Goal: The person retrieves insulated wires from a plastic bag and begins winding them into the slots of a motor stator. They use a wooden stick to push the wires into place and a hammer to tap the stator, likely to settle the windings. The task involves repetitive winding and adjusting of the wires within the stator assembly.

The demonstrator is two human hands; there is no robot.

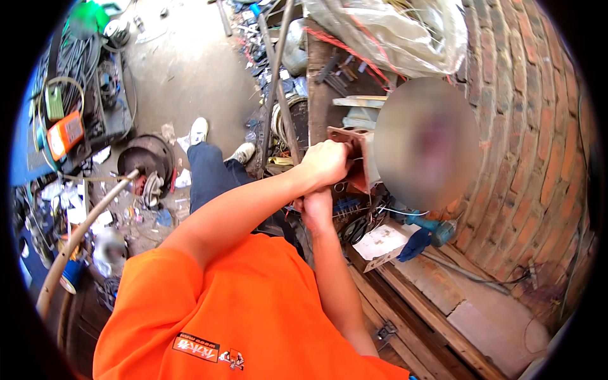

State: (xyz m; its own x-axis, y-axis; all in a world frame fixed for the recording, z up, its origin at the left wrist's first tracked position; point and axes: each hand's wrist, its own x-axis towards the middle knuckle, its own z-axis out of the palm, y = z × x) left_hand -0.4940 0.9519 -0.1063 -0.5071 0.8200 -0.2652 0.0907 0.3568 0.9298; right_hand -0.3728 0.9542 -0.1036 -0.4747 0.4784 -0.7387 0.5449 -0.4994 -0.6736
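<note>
My left hand (326, 166) is closed, its knuckles up, at the open side of a reddish-brown metal box-like piece (358, 172). Its fingertips are hidden, so what it grips does not show. Just below and touching it is my right hand (316, 208), also closed, with its fingers curled around something I cannot make out. Beyond the metal piece, pale flat parts (361, 114) lie on a wooden bench (318, 120). A large blurred oval covers what lies right of the metal piece.
A brick wall (519, 126) rises at the right. Near my right arm are a white board (382, 242), a blue-green power tool (437, 229) and wooden beams (411, 291). At left stand a round metal base (149, 155), cables (76, 57) and an orange device (65, 135). Scraps litter the floor.
</note>
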